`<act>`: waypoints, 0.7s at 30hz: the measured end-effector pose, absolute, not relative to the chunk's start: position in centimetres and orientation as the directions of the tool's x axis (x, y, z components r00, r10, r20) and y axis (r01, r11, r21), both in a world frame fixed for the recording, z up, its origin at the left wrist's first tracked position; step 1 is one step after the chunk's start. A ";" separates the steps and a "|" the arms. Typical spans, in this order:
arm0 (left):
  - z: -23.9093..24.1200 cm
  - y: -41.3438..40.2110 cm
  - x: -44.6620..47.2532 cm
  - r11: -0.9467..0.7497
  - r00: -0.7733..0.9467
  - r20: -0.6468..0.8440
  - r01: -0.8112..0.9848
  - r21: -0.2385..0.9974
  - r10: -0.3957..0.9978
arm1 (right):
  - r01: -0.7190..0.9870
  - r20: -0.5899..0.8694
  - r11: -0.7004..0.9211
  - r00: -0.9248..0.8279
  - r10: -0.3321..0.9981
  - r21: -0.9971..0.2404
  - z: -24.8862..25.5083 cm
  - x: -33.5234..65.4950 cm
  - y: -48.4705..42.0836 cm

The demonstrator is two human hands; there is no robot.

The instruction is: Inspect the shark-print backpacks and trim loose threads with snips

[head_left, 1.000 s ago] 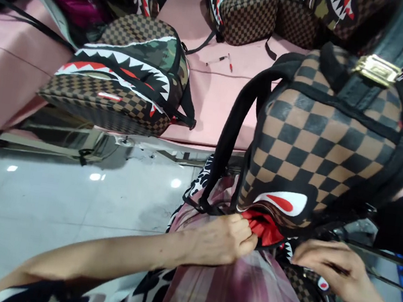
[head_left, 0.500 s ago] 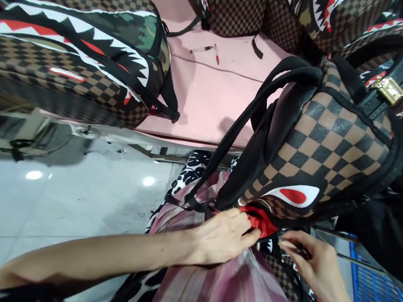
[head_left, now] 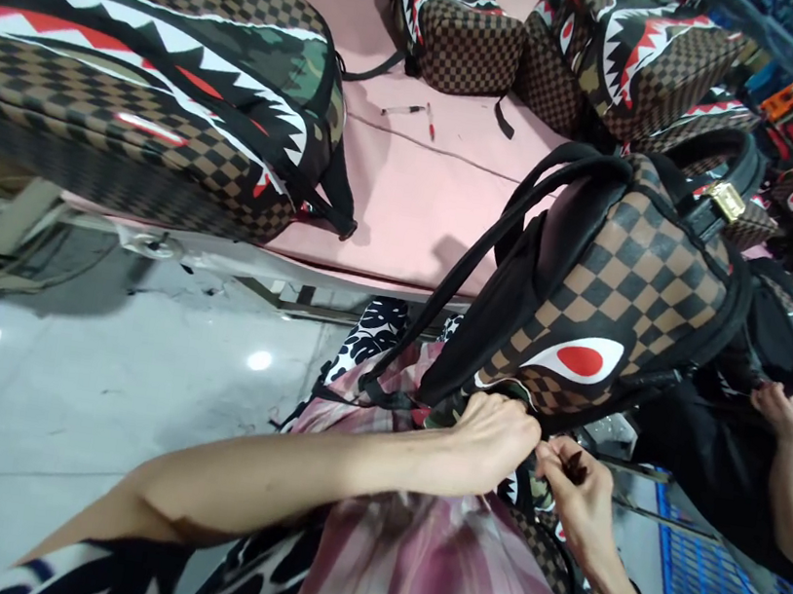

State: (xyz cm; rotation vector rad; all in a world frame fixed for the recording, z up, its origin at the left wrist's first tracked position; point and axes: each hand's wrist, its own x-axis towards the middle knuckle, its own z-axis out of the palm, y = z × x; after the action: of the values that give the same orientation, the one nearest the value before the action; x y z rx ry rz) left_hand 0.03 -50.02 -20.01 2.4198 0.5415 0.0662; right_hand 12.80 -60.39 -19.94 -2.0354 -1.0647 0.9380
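A brown-and-black checkered backpack (head_left: 637, 262) with a red-and-white eye patch leans from the table edge onto my lap, its black straps hanging to the left. My left hand (head_left: 498, 441) is closed on the backpack's lower edge, just under the eye patch; its fingertips are hidden. Close beside it, my right hand (head_left: 580, 490) has thumb and forefinger pinched together near my left knuckles. A small dark brown object (head_left: 575, 468) shows within the right hand's curled fingers, too unclear to name. Plaid pink cloth (head_left: 447, 570) covers my lap.
Another shark-mouth backpack (head_left: 196, 92) lies on the pink table (head_left: 410, 201) at left, with several more bags (head_left: 468, 47) behind. Two pens (head_left: 403, 109) lie between them. At right are another person's hand (head_left: 788, 421) and a blue crate (head_left: 731, 590).
My left hand has shifted right along the backpack edge, and the red lining beside it is now hidden. My right hand has come closer to it. Another person's hands show more at right.
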 end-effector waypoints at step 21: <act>-19.7 -49.9 -0.9 -0.540 0.828 -0.141 0.473 0.696 0.543 | 0.934 0.041 0.153 -0.175 0.984 0.323 -12.1 15.5 -61.5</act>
State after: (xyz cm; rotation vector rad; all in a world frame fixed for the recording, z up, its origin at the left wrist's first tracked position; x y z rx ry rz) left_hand -0.88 -49.93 -19.70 2.2360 0.7391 0.1164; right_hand 15.49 -61.46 -12.12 -2.1204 -2.5140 -0.4614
